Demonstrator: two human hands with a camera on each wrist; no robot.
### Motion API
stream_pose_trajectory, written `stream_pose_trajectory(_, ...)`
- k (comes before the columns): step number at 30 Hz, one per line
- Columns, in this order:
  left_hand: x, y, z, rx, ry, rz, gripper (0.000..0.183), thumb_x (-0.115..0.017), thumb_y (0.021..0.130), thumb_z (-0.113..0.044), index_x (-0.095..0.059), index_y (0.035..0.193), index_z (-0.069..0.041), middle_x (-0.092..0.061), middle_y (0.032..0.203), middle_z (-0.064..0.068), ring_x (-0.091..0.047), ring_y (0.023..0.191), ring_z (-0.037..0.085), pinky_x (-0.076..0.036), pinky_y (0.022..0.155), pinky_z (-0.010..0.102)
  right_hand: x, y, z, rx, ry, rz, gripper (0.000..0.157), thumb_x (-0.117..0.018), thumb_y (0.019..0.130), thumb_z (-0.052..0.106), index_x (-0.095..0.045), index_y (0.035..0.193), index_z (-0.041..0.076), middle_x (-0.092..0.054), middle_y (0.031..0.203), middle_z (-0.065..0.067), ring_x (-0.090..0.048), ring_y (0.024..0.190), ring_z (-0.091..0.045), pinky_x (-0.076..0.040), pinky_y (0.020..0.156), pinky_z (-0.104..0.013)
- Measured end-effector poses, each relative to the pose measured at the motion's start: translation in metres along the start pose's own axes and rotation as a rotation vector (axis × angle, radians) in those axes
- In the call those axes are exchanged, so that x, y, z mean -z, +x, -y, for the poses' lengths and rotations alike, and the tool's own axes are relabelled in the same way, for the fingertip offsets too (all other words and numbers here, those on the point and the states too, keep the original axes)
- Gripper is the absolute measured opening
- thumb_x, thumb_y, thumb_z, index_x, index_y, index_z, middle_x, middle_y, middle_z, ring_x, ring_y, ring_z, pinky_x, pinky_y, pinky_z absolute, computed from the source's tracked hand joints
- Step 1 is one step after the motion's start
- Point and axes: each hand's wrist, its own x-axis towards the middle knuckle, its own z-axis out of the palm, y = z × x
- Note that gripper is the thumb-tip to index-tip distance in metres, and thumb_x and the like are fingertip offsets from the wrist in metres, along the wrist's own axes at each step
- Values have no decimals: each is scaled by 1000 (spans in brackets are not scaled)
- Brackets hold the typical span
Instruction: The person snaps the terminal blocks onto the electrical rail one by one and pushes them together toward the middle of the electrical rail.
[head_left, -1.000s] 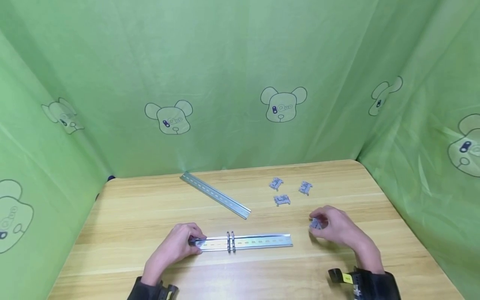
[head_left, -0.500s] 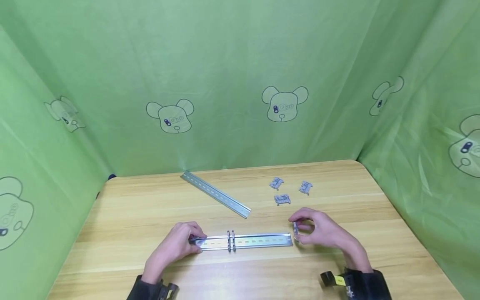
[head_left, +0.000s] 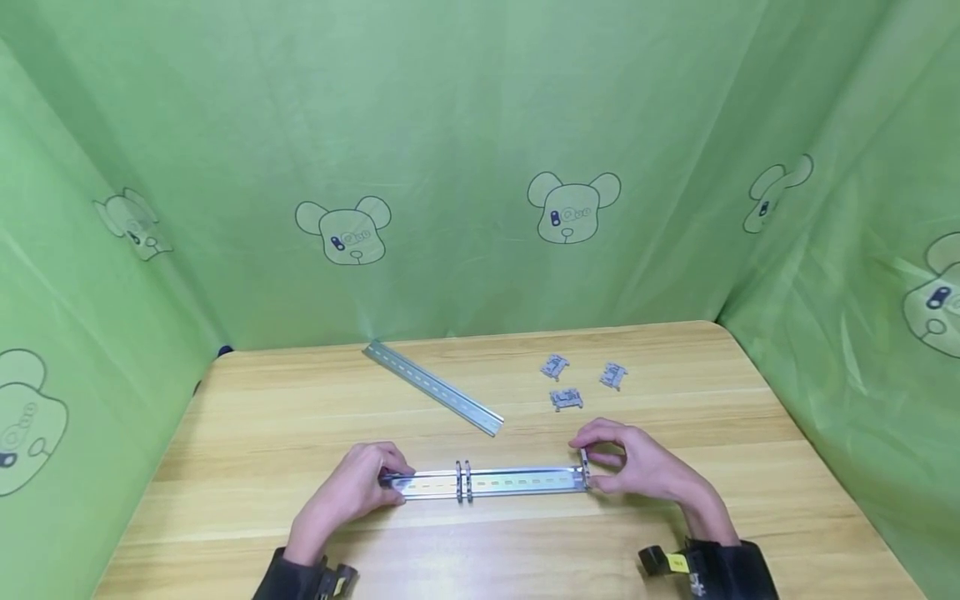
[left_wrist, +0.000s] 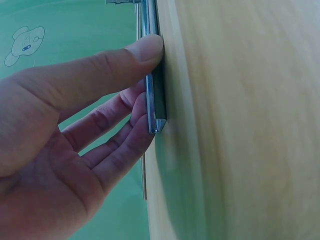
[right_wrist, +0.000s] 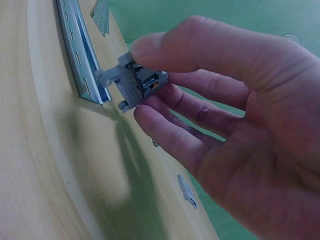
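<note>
A slotted metal DIN rail [head_left: 525, 481] lies across the near part of the table. My left hand [head_left: 365, 483] grips its left end, thumb on the near edge and fingers on the far edge, as the left wrist view shows. Two thin grey clips [head_left: 463, 481] stand side by side across the rail near its middle. At the rail's right end my right hand [head_left: 637, 460] pinches a grey terminal block [right_wrist: 137, 82] between thumb and fingers. The block is upright, and in the right wrist view its feet face the rail's end, close to it.
Several grey terminal blocks [head_left: 566, 398] lie flat at the back right of the wooden table [head_left: 262, 417]. A second slotted rail [head_left: 435, 387] lies slantwise behind the first. Green cloth [head_left: 450, 275] hangs along the back and both sides.
My right hand has moved left with the terminal block, from right of the rail to its right end, and the block has turned upright. The left hand keeps its grip on the rail.
</note>
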Motion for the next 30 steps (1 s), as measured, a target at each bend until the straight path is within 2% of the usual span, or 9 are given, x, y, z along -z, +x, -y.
stream_pose_trajectory(7,0,0,0,-4,-5,-2,34,-87,65,-13,-78,98,-9,-72,97,1,-65,87,19,-57,78,36,2,-1,-3,34,-65,17,52,-77,69,-11,-59,118,-11,-54,122,-23,-54,116,-42,-45,102,-33)
stream_pose_trajectory(18,1,0,-1,2,-11,2,34,-87,65,-12,-78,98,-8,-72,97,2,-66,86,21,-58,78,37,0,-2,8,-33,-132,30,58,-80,70,-6,-57,123,-11,-54,126,-26,-54,117,-41,-48,99,-33)
stream_pose_trajectory(30,1,1,-1,8,-14,8,34,-86,65,-12,-78,98,-7,-71,96,2,-66,86,21,-58,78,36,-11,6,6,-46,-84,39,53,-79,68,-8,-59,117,-8,-56,123,-26,-58,113,-39,-50,97,-29)
